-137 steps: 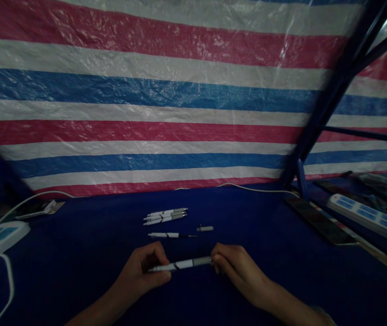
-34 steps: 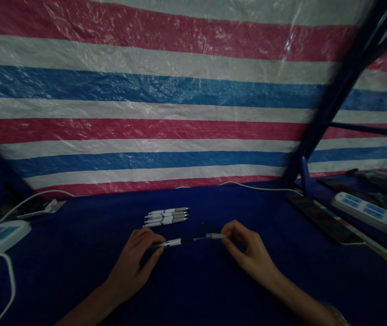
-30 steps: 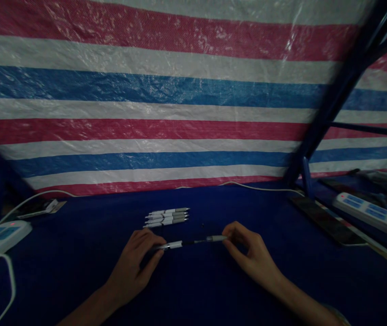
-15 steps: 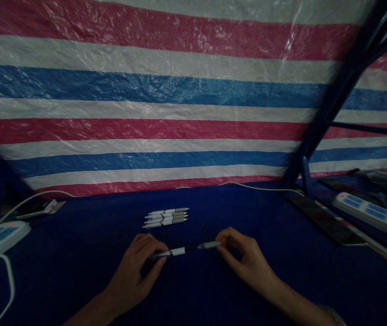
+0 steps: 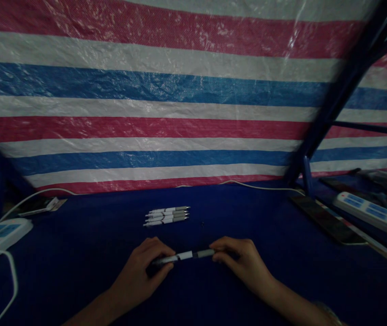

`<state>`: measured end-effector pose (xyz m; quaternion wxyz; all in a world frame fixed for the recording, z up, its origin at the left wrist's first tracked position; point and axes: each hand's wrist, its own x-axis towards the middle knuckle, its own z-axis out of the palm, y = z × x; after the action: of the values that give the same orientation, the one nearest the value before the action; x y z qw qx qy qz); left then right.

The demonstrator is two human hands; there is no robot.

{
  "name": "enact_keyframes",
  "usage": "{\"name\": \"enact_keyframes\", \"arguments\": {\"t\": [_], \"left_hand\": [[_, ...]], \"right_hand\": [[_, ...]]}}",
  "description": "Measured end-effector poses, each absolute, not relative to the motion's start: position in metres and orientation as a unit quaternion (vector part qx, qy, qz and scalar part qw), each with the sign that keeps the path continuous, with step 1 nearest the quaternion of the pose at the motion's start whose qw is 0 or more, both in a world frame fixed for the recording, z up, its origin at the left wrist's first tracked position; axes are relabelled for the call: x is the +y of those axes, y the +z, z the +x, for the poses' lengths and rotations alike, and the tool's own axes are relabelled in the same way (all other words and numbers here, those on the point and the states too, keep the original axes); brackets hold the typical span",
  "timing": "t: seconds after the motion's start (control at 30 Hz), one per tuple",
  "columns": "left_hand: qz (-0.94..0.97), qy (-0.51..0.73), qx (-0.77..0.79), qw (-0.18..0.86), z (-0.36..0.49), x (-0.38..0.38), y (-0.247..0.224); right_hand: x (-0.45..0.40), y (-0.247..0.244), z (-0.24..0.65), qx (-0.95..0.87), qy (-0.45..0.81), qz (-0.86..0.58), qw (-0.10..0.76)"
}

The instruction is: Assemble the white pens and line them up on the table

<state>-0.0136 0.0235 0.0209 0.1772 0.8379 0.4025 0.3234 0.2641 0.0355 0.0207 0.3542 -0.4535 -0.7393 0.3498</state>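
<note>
My left hand (image 5: 147, 267) is closed, pinching the white barrel (image 5: 184, 256) of a pen between thumb and fingers. Its far left end is partly hidden by the hand. On the other side, my right hand (image 5: 243, 260) pinches the tip end of the pen's grey grip section (image 5: 204, 253). The two parts lie in line, with a short dark stretch between them; whether they are fully joined I cannot tell. Several white pens with grey grips (image 5: 166, 216) lie side by side beyond my hands. Near them is a tiny dark piece (image 5: 202, 223), too small to name.
Power strips stand at the left (image 5: 5, 240) and right (image 5: 373, 210) of the blue table (image 5: 112, 217). A dark phone-like slab (image 5: 327, 219) lies at the right. A white cable (image 5: 258, 186) runs along the back, below a striped plastic sheet (image 5: 180, 127) and blue frame bars (image 5: 329, 108).
The grey grip section and white barrel have come closer together, so the dark stretch between them is shorter. My right hand has shifted left, my left hand slightly right.
</note>
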Motion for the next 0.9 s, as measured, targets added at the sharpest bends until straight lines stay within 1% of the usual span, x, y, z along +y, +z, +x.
{"name": "enact_keyframes", "arguments": {"t": [0.2, 0.3, 0.47, 0.57, 0.63, 0.73, 0.83, 0.9], "left_hand": [[0.821, 0.335, 0.397, 0.236, -0.0119, 0.0231, 0.0179], [0.819, 0.333, 0.399, 0.243, -0.0109, 0.022, 0.0173], [0.819, 0.337, 0.396, 0.243, -0.0087, 0.0217, 0.0159], [0.813, 0.344, 0.398, 0.25, -0.0085, 0.0205, 0.0155], [0.809, 0.342, 0.404, 0.254, -0.0087, 0.0195, 0.0164], [0.803, 0.339, 0.418, 0.254, -0.0088, 0.019, 0.0188], [0.798, 0.338, 0.429, 0.254, -0.0084, 0.0191, 0.0207], [0.798, 0.332, 0.434, 0.255, -0.0078, 0.0189, 0.0213]], "right_hand": [[0.0344, 0.0203, 0.2636, -0.759, 0.356, -0.445, 0.315], [0.0325, 0.0224, 0.2616, -0.768, 0.344, -0.451, 0.297], [0.0285, 0.0243, 0.2577, -0.828, 0.263, -0.439, 0.228], [0.0273, 0.0253, 0.257, -0.831, 0.281, -0.435, 0.201], [0.0272, 0.0264, 0.2575, -0.819, 0.319, -0.433, 0.201], [0.0279, 0.0277, 0.2582, -0.789, 0.373, -0.427, 0.237], [0.0295, 0.0274, 0.2577, -0.767, 0.387, -0.434, 0.27], [0.0308, 0.0269, 0.2575, -0.769, 0.378, -0.439, 0.269]]}}
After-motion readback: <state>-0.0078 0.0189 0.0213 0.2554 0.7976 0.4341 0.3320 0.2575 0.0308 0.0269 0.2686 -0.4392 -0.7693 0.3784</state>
